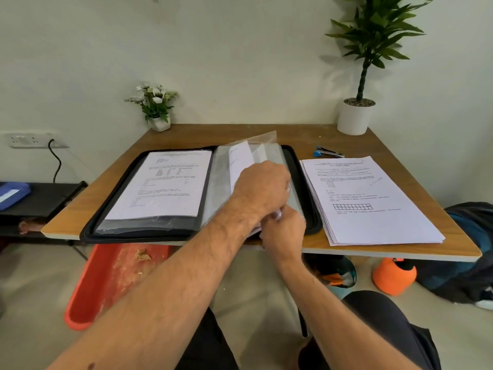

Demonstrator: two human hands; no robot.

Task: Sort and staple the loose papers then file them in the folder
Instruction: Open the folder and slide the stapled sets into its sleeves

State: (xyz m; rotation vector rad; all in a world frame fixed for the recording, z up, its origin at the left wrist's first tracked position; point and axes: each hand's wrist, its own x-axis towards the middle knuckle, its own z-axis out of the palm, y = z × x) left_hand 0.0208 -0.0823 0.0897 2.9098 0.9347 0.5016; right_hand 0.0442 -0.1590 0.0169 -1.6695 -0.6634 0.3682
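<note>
Both forearms are bare from the elbow down, with no sleeve, watch or bracelet showing, and both carry fine dark hair along their upper sides. The left hand [260, 189] shows knuckles and a broad back; a pale band that may be a ring sits on one finger, too blurred to be sure. The right hand [284, 233] is bare as well. Lower down, dark, near-black trousers of plain cloth [378, 324] cover both thighs and knees, creased at the right hip
</note>
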